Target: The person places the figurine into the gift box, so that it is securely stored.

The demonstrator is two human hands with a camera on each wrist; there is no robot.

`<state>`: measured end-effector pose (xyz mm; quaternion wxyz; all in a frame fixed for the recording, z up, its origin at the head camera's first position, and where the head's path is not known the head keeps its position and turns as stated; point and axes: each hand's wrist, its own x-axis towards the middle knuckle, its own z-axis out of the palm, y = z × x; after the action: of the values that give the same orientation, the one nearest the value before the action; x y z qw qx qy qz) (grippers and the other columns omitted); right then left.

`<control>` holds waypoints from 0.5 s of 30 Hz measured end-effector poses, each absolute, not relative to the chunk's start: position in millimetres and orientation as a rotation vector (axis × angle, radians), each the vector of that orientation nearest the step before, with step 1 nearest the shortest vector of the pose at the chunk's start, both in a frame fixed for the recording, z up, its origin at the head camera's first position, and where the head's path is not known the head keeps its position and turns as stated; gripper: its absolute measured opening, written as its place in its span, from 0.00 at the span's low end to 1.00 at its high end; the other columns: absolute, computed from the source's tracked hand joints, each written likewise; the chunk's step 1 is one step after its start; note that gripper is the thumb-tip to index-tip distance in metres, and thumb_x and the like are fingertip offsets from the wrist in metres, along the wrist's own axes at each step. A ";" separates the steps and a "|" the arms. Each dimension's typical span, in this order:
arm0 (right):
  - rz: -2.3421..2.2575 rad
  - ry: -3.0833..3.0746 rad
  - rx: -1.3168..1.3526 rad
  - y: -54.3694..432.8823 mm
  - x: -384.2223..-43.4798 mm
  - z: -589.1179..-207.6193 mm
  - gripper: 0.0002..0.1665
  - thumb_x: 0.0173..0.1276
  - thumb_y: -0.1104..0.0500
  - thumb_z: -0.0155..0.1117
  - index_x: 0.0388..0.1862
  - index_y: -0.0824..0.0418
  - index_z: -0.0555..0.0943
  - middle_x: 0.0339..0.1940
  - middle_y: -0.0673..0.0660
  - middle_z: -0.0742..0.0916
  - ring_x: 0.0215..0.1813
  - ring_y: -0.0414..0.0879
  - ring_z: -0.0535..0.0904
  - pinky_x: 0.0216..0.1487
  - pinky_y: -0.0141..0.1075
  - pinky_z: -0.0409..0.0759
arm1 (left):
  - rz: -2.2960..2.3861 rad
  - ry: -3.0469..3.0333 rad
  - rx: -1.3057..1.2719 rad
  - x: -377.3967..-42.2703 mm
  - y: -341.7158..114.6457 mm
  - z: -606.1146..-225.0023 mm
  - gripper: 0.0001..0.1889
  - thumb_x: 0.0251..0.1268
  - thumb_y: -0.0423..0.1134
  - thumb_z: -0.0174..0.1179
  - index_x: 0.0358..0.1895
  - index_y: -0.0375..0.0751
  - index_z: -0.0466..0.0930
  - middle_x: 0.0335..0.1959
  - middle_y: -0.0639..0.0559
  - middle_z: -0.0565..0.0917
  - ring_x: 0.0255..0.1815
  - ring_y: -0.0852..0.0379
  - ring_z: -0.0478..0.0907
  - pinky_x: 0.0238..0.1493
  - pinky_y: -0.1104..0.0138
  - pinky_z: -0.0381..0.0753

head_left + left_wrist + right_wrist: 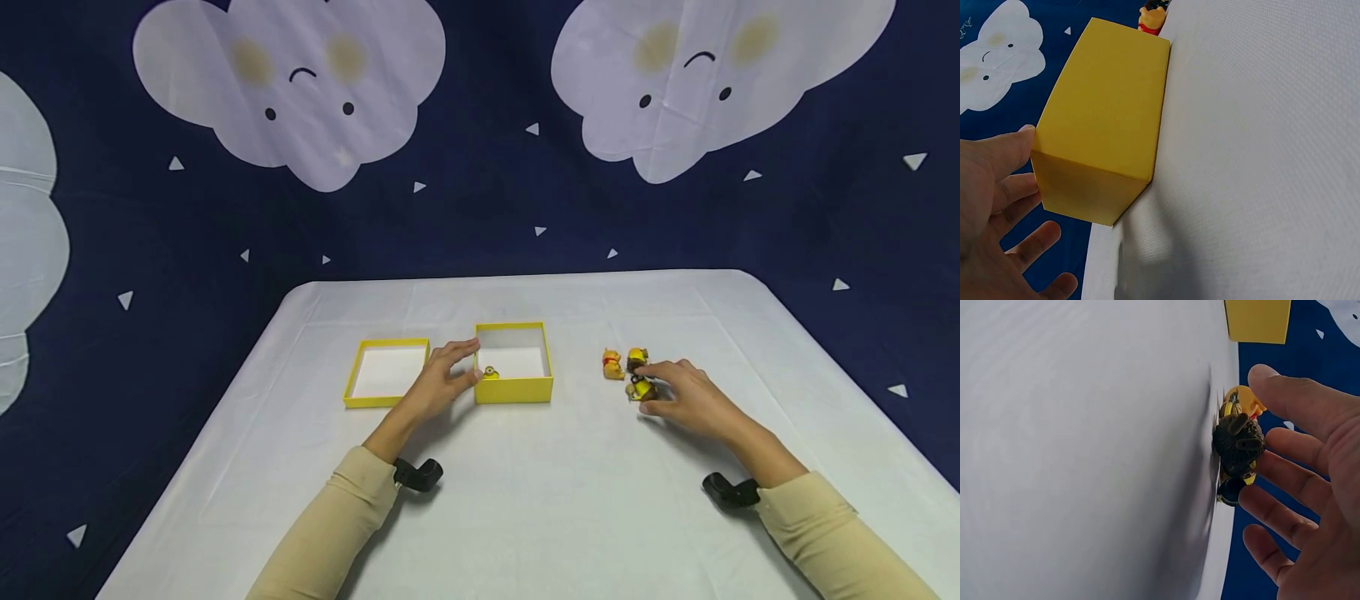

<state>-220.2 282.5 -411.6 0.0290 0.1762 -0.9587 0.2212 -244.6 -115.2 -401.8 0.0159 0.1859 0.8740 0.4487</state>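
Note:
An open yellow box with a white inside stands mid-table, and a small Minion figurine shows at its left front corner. My left hand touches the box's left side with its fingers spread and fairly straight. On the right, my right hand reaches around a yellow-and-brown figurine, thumb and fingers apart. In the right wrist view, the fingertips lie beside or against this dark-backed figurine; contact is hard to tell. Just behind it are another yellow-and-brown figurine and a Winnie-the-Pooh figurine.
A shallow yellow-rimmed lid lies left of the box, partly behind the left hand. White cloth covers the table. A dark blue curtain with clouds hangs behind the far edge.

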 end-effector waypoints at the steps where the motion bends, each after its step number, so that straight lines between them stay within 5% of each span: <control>1: 0.683 -2.962 0.543 283.2 -219.9 -411.3 0.32 0.55 0.55 0.71 0.59 0.62 0.76 0.55 0.66 0.81 0.53 0.56 0.72 0.50 0.47 0.66 | 1.394 2.719 0.578 -244.3 -115.4 -401.7 0.27 0.66 0.42 0.58 0.67 0.44 0.67 0.70 0.56 0.66 0.70 0.50 0.58 0.70 0.50 0.61; 15: 0.718 -3.004 0.562 282.5 -222.5 -410.5 0.35 0.55 0.55 0.71 0.62 0.61 0.74 0.59 0.66 0.79 0.57 0.59 0.70 0.55 0.57 0.67 | 1.395 2.710 0.580 -247.0 -116.0 -403.9 0.27 0.66 0.42 0.57 0.68 0.41 0.66 0.70 0.56 0.66 0.71 0.50 0.56 0.70 0.49 0.60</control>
<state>-222.5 282.5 -410.5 0.0014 0.1790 -0.9569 0.2286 -247.0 -116.0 -403.9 0.0196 0.1869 0.8732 0.4496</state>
